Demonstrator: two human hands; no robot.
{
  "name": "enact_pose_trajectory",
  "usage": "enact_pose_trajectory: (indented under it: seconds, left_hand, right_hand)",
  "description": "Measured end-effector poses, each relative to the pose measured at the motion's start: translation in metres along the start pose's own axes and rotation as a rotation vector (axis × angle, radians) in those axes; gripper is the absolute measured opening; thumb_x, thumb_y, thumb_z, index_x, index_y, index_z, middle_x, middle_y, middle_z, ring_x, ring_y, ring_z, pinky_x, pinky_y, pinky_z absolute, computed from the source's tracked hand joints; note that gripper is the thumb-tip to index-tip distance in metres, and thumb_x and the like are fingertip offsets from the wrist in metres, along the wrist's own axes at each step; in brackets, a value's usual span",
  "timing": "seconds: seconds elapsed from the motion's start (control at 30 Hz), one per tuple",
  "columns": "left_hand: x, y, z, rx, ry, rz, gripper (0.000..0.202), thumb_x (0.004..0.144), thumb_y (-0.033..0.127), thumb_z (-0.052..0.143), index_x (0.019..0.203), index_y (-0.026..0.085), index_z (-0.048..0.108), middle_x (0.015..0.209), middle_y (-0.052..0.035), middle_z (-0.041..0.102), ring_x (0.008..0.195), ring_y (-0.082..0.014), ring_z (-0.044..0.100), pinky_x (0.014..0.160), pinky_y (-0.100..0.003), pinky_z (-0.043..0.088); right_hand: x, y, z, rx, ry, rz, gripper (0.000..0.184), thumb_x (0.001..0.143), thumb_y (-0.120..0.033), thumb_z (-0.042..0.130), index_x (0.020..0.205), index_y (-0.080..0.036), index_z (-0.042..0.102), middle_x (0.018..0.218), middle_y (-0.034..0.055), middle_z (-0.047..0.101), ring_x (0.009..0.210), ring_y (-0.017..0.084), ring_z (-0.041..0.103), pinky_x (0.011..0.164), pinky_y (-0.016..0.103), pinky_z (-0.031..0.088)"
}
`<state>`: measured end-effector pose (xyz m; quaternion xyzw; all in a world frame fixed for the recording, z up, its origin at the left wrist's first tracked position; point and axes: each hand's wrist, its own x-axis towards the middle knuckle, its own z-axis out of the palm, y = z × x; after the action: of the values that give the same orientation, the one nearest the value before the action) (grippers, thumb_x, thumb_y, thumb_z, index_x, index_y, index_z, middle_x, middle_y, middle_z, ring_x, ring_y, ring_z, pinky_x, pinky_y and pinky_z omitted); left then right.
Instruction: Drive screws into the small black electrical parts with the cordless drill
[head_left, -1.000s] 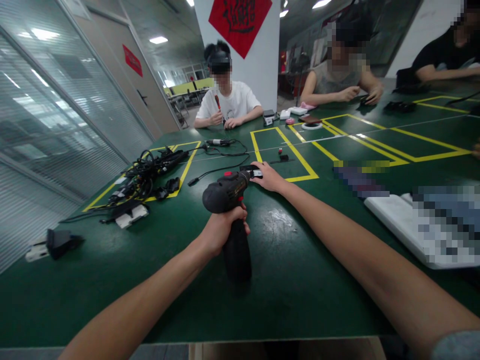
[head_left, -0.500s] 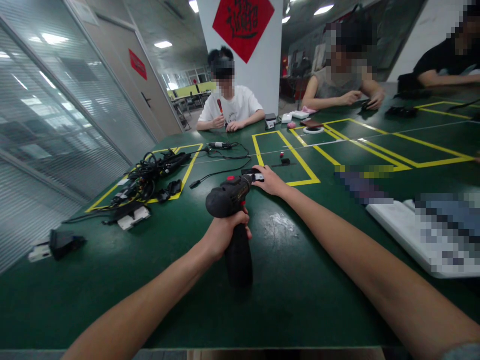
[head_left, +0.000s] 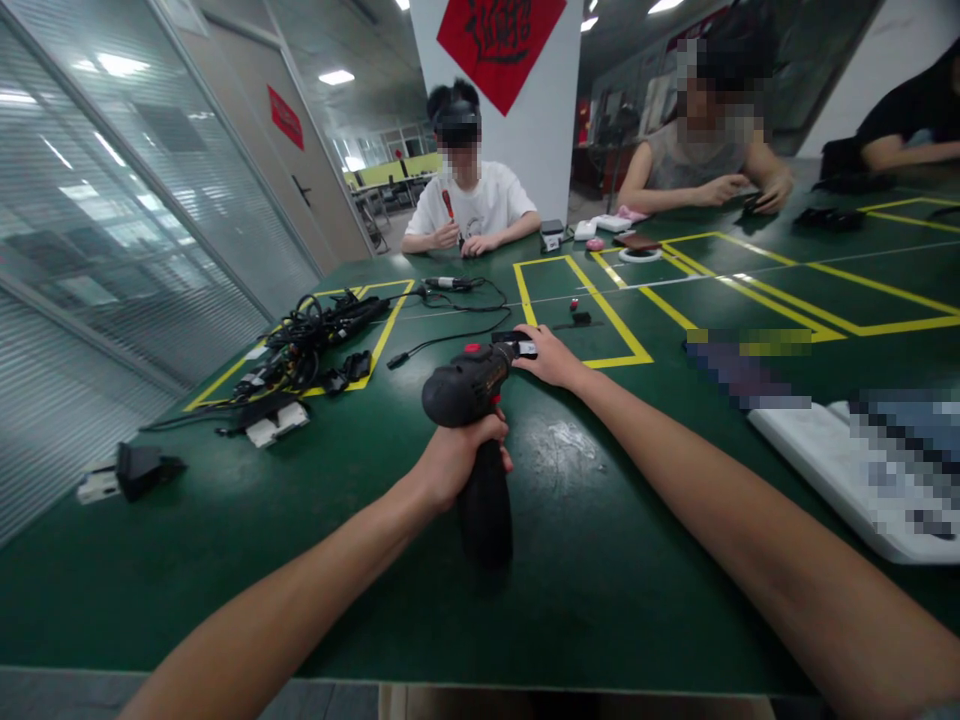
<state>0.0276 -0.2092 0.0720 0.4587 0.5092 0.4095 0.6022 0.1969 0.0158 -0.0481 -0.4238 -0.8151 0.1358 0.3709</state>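
The person's left hand (head_left: 461,462) is closed firmly around the grip of a black cordless drill (head_left: 469,392), with all the fingers wrapped, and the drill stands over a green workbench (head_left: 375,600), its grip slanting down toward the person. The right hand (head_left: 551,358) reaches across with fingers (head_left: 529,345) stretched out flat, and they touch a small black-and-white piece (head_left: 516,347) at the front end of the drill (I cannot tell if they pinch it or only rest on it). This piece lies just beside the edge of a yellow tape rectangle (head_left: 616,322), and two tiny parts (head_left: 574,303) lie inside that rectangle. To the left is a bundle of black cables (head_left: 307,345). Across the workbench, a person in a white T-shirt (head_left: 472,205) holds a red-handled screwdriver (head_left: 448,203) upright in both hands.
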Motion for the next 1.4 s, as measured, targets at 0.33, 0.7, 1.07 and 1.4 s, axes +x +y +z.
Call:
enact_pose_trajectory:
  seconds: [0.33, 0.7, 1.07, 1.4]
  left_hand:
    - [0.000, 0.001, -0.001, 0.002, 0.003, -0.009, 0.018, 0.065, 0.023, 0.061, 0.081, 0.016, 0.054, 0.060, 0.0020, 0.056, 0.048, -0.0130, 0.056, 0.050, -0.025, 0.043]
    - [0.000, 0.000, 0.000, 0.002, 0.006, -0.003, 0.017, 0.065, 0.021, 0.061, 0.080, 0.017, 0.054, 0.061, 0.0024, 0.056, 0.047, -0.0122, 0.056, 0.049, -0.024, 0.043]
    - [0.000, 0.000, -0.002, -0.002, 0.005, -0.013, 0.019, 0.065, 0.023, 0.062, 0.081, 0.017, 0.054, 0.061, 0.0019, 0.058, 0.047, -0.0125, 0.056, 0.050, -0.024, 0.043]
    - [-0.001, 0.001, 0.000, -0.008, 0.017, -0.024, 0.019, 0.064, 0.022, 0.062, 0.081, 0.017, 0.054, 0.061, 0.0021, 0.057, 0.047, -0.0122, 0.056, 0.049, -0.024, 0.042]
  right_hand:
    - [-0.001, -0.007, -0.002, -0.019, 0.007, 0.025, 0.068, 0.077, -0.045, 0.073, 0.136, -0.021, 0.048, 0.115, 0.0108, 0.051, 0.108, 0.027, 0.058, 0.097, 0.041, 0.047]
    - [-0.001, -0.008, -0.002, -0.033, 0.008, 0.027, 0.069, 0.079, -0.049, 0.071, 0.137, -0.022, 0.047, 0.116, 0.0117, 0.051, 0.108, 0.028, 0.058, 0.096, 0.042, 0.048]
    - [-0.001, -0.012, -0.004, -0.020, 0.007, 0.043, 0.067, 0.080, -0.053, 0.068, 0.136, -0.022, 0.048, 0.117, 0.0119, 0.052, 0.108, 0.027, 0.058, 0.096, 0.042, 0.047]
    - [0.000, -0.014, -0.004, -0.029, 0.011, 0.062, 0.057, 0.086, -0.049, 0.061, 0.136, -0.023, 0.049, 0.118, 0.0118, 0.053, 0.109, 0.027, 0.059, 0.098, 0.042, 0.046]
